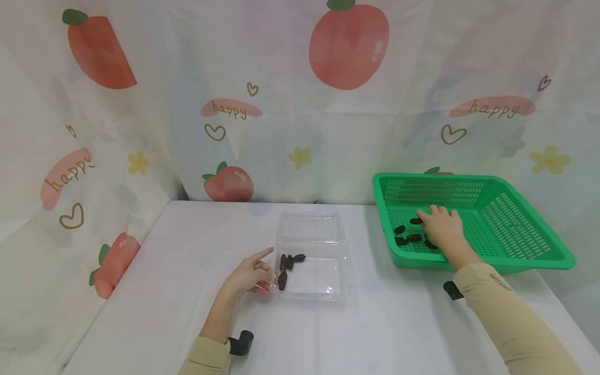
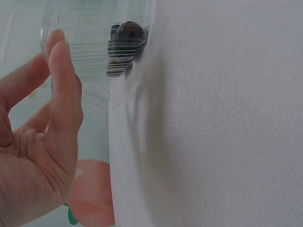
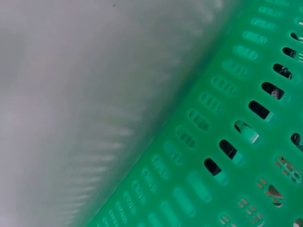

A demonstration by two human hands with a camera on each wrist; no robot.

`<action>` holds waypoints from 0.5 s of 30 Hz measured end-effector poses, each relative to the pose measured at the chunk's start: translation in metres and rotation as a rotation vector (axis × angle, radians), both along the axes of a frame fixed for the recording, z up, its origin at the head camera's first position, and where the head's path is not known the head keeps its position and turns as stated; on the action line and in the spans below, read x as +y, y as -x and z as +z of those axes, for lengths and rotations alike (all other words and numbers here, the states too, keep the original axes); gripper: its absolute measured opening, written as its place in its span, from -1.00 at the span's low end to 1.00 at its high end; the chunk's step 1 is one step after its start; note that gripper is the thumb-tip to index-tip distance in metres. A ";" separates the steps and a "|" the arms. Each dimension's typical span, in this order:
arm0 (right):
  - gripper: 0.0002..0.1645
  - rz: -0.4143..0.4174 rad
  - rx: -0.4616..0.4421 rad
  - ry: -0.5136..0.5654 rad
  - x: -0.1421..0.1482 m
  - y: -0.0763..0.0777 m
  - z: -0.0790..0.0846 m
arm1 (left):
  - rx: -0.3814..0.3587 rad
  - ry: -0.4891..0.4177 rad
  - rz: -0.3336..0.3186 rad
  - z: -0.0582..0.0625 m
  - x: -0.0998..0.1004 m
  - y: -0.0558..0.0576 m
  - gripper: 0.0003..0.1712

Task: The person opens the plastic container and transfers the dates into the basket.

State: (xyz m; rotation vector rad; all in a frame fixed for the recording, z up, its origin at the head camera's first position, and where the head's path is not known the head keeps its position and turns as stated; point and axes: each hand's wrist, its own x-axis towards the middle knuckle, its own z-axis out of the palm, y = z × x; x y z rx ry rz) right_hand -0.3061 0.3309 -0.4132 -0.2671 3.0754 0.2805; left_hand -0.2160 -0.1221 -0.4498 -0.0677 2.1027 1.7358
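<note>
A clear plastic clamshell box (image 1: 313, 276) lies with its lid folded back, and several dark brown, oval, date-like fruits (image 1: 283, 281) sit along its left side. My left hand (image 1: 248, 275) is beside that side, index finger extended and the others loosely bent. In the left wrist view its fingertips (image 2: 57, 40) are right at the box's edge. Over to the right, my right hand (image 1: 442, 229) reaches down into a green plastic basket (image 1: 520, 224), fingers lowered among more dark fruits (image 1: 414, 238). Its fingertips are hidden, so I cannot tell whether it holds one.
The basket's slotted near wall (image 3: 199, 156) fills much of the right wrist view. A white-covered table (image 1: 187, 250) bears both containers. Behind it hangs a patterned cloth (image 1: 281, 62). Dark wrist devices (image 1: 241, 342) show beneath the forearms.
</note>
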 end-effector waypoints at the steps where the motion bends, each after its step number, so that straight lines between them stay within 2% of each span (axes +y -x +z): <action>1: -0.49 0.001 -0.002 -0.002 0.000 0.000 0.000 | 0.001 0.000 0.001 0.000 0.000 0.000 -0.18; 8: -0.45 0.007 -0.035 -0.006 -0.002 0.000 0.000 | 0.003 0.004 0.005 0.000 0.000 0.000 -0.18; 15: -0.49 0.009 -0.018 0.014 0.000 0.000 0.001 | 0.003 0.000 -0.002 -0.002 0.000 0.001 -0.17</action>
